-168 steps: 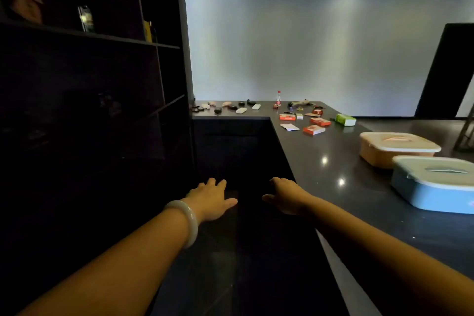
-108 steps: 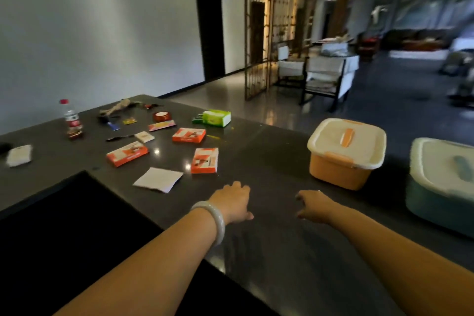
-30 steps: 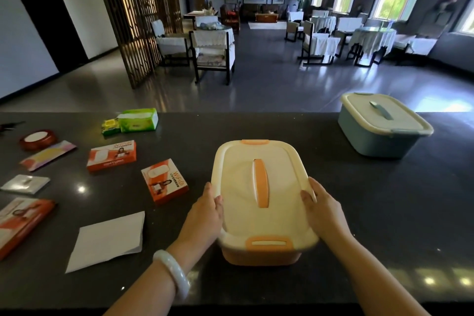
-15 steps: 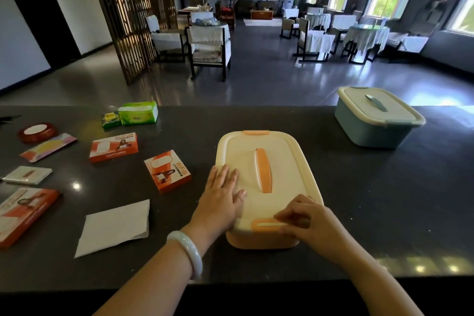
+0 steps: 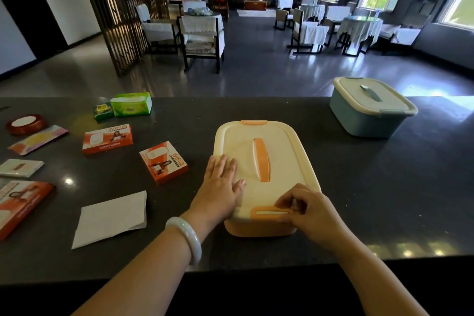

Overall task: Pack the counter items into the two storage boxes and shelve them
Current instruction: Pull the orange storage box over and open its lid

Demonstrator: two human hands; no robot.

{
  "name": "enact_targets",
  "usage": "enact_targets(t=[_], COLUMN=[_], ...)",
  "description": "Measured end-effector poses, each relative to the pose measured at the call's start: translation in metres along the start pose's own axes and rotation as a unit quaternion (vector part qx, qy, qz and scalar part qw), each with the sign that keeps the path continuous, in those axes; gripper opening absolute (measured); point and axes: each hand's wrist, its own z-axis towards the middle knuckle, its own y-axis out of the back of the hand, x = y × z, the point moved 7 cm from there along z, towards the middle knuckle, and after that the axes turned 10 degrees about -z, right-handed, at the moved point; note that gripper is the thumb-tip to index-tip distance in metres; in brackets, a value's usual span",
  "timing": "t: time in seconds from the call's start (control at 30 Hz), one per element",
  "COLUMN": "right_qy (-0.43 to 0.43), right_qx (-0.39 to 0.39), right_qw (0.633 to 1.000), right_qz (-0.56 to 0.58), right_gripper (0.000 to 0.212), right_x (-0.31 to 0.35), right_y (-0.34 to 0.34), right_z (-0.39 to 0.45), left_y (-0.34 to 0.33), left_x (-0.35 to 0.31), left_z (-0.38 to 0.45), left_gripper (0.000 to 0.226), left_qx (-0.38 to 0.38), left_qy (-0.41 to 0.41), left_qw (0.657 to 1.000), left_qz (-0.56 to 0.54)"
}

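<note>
Head view: we see orange box (image 5: 259, 228) on counter (image 5: 384, 200) near front edge, lid (image 5: 282, 151) on; L hand (image 5: 220, 190) flat on lid, fingers straight; R hand (image 5: 310, 210) pinches near latch (image 5: 266, 212), fingers curled; blue box (image 5: 369, 120) lidded, well apart at R; packets (image 5: 107, 138) and paper (image 5: 110, 218) at L.

— Where is the camera looking from?
— It is sitting on the head, looking forward and down, close above the counter (image 5: 384, 200); the dining room is lying at 12 o'clock.
</note>
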Motion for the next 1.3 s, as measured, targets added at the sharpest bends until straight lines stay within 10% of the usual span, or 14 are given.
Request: enact_targets(t=[0.6, 1.3], right_qy=[0.017, -0.002], right_qx=[0.042, 0.036], right_qw=[0.999, 0.990], right_qz=[0.003, -0.139], right_gripper=[0.025, 0.048], right_x=[-0.007, -0.036], right_y=[-0.003, 0.011], right_z=[0.005, 0.244], left_y=[0.004, 0.014], left_x=[-0.003, 0.000], left_z=[0.007, 0.087], left_gripper=[0.064, 0.070], left_qx=[0.010, 0.014], left_qy=[-0.006, 0.023], left_qw=[0.999, 0.995], left_qz=[0.045, 0.093])
